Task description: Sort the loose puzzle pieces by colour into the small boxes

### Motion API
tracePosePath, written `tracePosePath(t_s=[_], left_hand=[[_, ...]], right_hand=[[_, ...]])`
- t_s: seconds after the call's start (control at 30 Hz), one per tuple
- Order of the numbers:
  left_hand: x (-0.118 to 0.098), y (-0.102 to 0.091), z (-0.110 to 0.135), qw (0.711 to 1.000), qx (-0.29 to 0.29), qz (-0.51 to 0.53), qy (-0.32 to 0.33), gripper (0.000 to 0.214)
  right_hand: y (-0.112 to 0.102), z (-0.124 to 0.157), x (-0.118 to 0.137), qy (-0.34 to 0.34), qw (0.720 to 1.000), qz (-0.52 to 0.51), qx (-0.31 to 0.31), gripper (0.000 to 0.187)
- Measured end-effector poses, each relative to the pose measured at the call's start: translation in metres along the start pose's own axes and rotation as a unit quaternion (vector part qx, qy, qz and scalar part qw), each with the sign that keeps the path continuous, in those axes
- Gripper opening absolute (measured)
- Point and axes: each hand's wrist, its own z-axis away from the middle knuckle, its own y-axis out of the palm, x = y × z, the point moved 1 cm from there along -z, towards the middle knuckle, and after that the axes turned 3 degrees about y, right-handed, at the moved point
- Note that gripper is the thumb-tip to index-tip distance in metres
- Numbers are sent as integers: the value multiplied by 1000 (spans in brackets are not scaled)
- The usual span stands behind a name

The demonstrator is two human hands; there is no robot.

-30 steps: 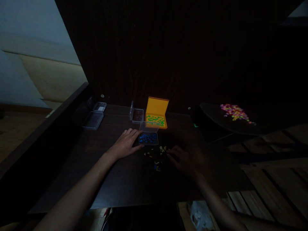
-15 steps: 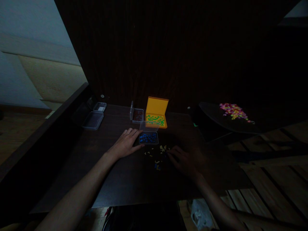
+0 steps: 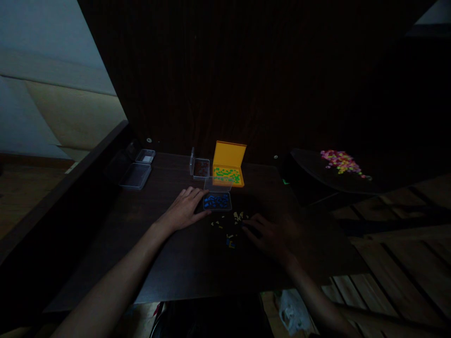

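My left hand [image 3: 185, 210] lies at the left side of a small clear plastic box [image 3: 231, 208], its fingertips by the upper corner and its thumb by the lower one. Small blue pieces [image 3: 217, 201] fill the box, and its clear lid [image 3: 218, 184] stands up at the back. To the right, my right hand [image 3: 266, 234] is low over the table with fingertips pinched together beside a loose pile of pale yellow pieces [image 3: 237, 216]. What the pinch holds is too dark to make out. A few blue pieces [image 3: 229, 243] lie nearer me.
Behind stand an open yellow box [image 3: 229, 154] with green pieces and a clear box [image 3: 201, 177] with brownish-red pieces. An open clear case [image 3: 136, 176] lies at the left. Colourful small pieces [image 3: 341, 162] are heaped on a dark surface at right.
My right hand has shifted very slightly left at the edge of the yellow pile. My left hand keeps its place at the box, and the view has moved a little.
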Motion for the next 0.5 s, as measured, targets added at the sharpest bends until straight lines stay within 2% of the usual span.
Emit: tracePosePath(t_s=[0.5], left_hand=[[-2,-2,0,1000,3,-4,-3,53]], right_hand=[[1,-2,3,-17,999,-32,18,22]])
